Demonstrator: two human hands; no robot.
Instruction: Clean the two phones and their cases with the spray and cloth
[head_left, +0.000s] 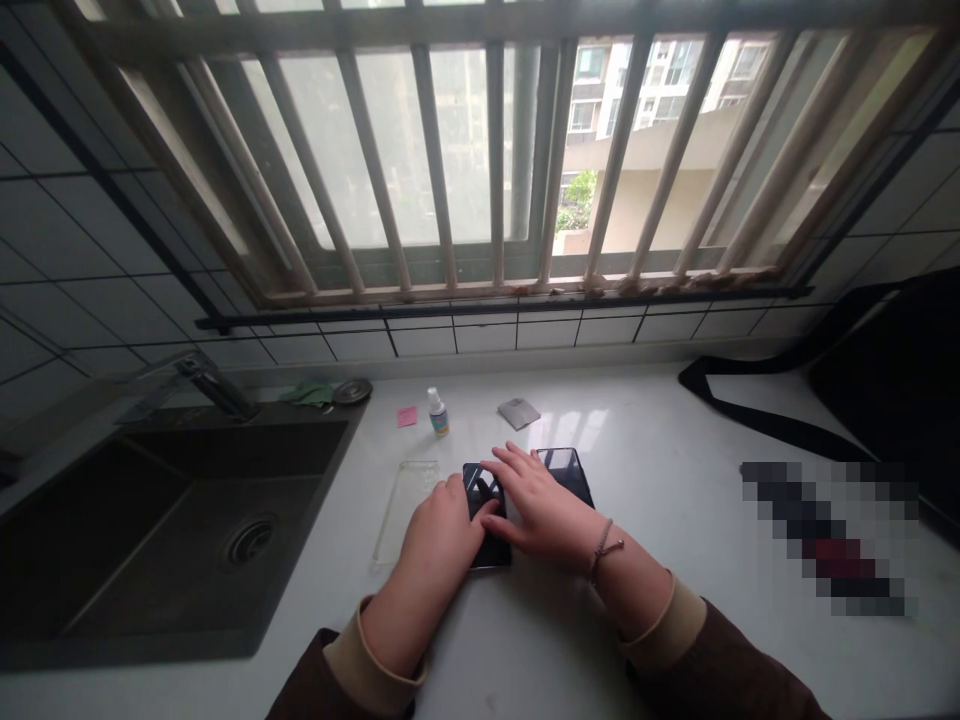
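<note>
Brown sleeves point(720, 655) are crossing the white worktop point(660, 460), where a black smartphone point(491, 552) is lying; the left hand point(439, 525) is resting curled at its edge, grip unclear, the right hand point(536, 500) loosely open above. A sink point(180, 645) is flanking them, a barred window point(496, 180) rising behind.

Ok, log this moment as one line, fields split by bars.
left hand: thumb over phone | right hand: over phone | clear case: flat, left of phone | spray bottle: upright beyond case
</note>
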